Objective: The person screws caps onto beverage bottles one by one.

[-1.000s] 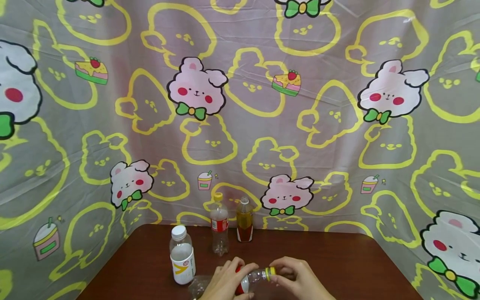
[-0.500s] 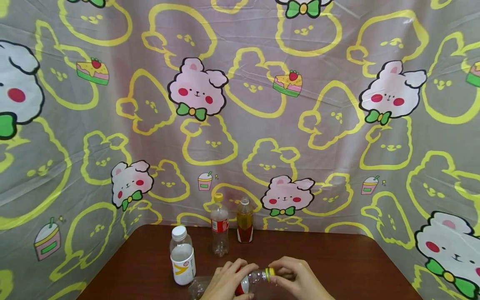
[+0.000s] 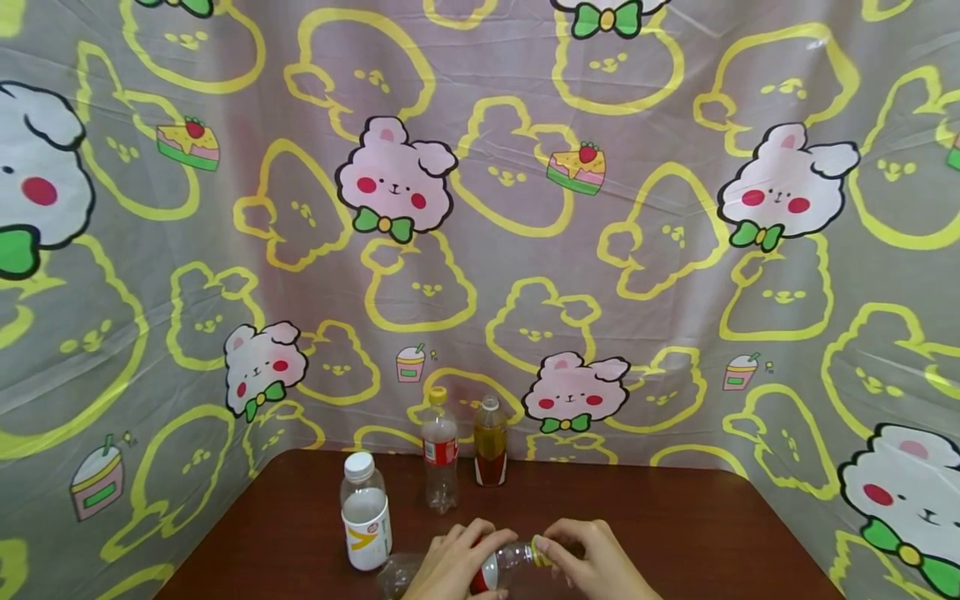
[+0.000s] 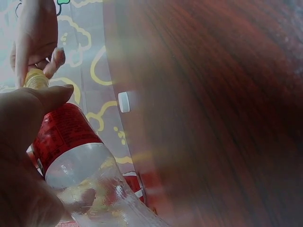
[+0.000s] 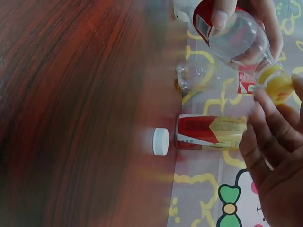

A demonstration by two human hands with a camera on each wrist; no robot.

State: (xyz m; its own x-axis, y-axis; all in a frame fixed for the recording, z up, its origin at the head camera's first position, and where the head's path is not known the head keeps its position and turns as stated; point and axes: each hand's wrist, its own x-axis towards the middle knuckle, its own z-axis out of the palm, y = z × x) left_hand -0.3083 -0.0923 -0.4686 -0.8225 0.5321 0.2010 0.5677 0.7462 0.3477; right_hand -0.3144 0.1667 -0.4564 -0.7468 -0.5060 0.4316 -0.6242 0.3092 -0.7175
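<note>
My left hand (image 3: 459, 558) grips a clear plastic bottle (image 3: 512, 557) by its red label (image 4: 64, 130). The bottle lies tilted almost sideways, its neck toward my right hand (image 3: 592, 557). Thumb and fingertips of that hand pinch the yellow bottle cap (image 5: 276, 85), which sits on the neck. In the right wrist view the other fingers (image 5: 270, 127) are loosely spread below the cap. Part of the bottle's body is hidden behind my left hand, and its clear base end (image 3: 397, 573) shows to the left.
A white-labelled bottle (image 3: 366, 525) with a white cap stands at the left. Farther back stand a red-labelled clear bottle (image 3: 440, 454) with a yellow cap and an uncapped bottle of amber liquid (image 3: 491, 446). A loose white cap (image 5: 161, 141) lies on the brown table (image 3: 660, 508).
My right hand has turned at the yellow cap, its thumb now over the cap's near side and its fingers shifted. My left hand and the bottle stay in place.
</note>
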